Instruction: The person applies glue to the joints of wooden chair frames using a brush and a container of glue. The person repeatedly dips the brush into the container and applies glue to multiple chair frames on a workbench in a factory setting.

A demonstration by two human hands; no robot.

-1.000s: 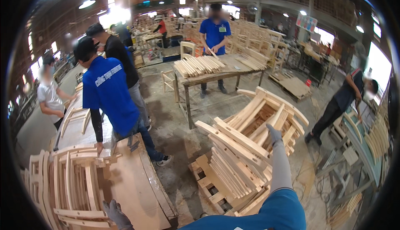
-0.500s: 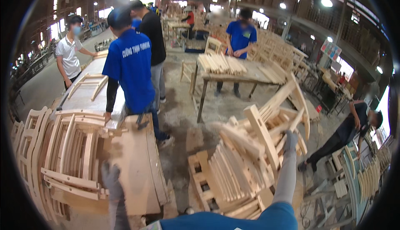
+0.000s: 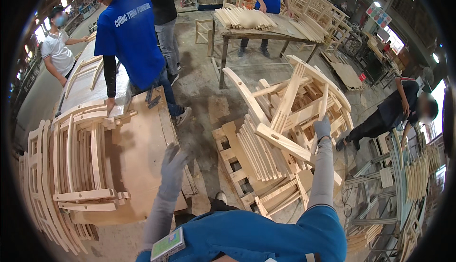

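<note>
My right hand (image 3: 322, 128), gloved in grey, is closed round a thin bar of a pale wooden chair back frame (image 3: 290, 96). The frame is tilted above a pile of similar wooden parts (image 3: 260, 152) on a pallet. Where it ends and the pile starts is hard to make out. My left hand (image 3: 174, 168), also gloved, is held up with its fingers apart and holds nothing. It is nearest the right edge of a board-topped stand (image 3: 142, 155), which carries a stack of chair frames (image 3: 83, 167).
A wooden pallet (image 3: 231, 167) lies under the right pile. Ahead stands a worktable (image 3: 285, 33) with bundled slats, a person behind it. A co-worker in blue (image 3: 128, 34) stands front left, one hand at the left stack; a hammer (image 3: 153, 98) lies nearby. Another person (image 3: 387, 110) bends at right.
My view has tipped downward. The chair frame in my right hand has turned, its post now pointing toward the upper left. My left hand has moved right, away from the left stack.
</note>
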